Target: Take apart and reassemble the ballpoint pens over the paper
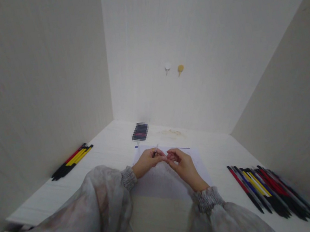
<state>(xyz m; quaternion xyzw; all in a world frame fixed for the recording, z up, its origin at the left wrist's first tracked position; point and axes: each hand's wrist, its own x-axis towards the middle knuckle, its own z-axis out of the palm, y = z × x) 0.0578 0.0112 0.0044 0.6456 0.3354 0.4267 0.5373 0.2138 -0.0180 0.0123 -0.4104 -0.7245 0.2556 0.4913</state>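
Head view: left hand [148,161] pinches a thin pen refill [156,149], tip angled up-right, beside the closed right hand [181,163].

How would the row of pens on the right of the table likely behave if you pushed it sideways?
The pens look slim and round, so they would probably roll and spread. They seem light and stiff. Lying near the table edge, some might fall off.

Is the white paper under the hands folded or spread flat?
Spread flat: the paper lies open on the table, its edges visible beyond the left hand and right hand.
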